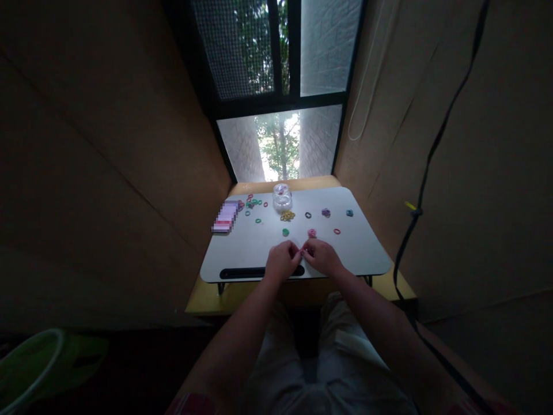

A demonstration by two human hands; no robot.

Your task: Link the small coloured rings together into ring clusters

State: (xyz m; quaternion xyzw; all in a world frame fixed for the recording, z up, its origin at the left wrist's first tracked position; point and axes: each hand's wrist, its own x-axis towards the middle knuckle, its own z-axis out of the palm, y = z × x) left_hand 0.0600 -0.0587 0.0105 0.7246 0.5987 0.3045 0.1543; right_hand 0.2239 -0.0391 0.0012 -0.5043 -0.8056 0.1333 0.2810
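My left hand [282, 260] and my right hand [321, 256] meet above the front of a white lap table [242, 251]. Their fingers are closed in a pinch, tip to tip, on what looks like a small pink hair tie [301, 251], mostly hidden by the fingertips. Just beyond the right hand lies a small heap of pink hair ties [311, 233]. A green bunch [286, 232] sits to its left and a single red hair tie [337, 231] to its right. Farther back are yellow hair ties [287, 215], a dark ring [308, 215], a purple bunch [325, 212] and a blue bunch [349, 212].
A clear plastic jar [282, 197] stands at the back. Mixed red and green hair ties [254, 203] lie scattered at the back left, beside a phone [226, 217]. A black slot [242, 273] runs along the front edge. A dark strap [425, 173] hangs at right.
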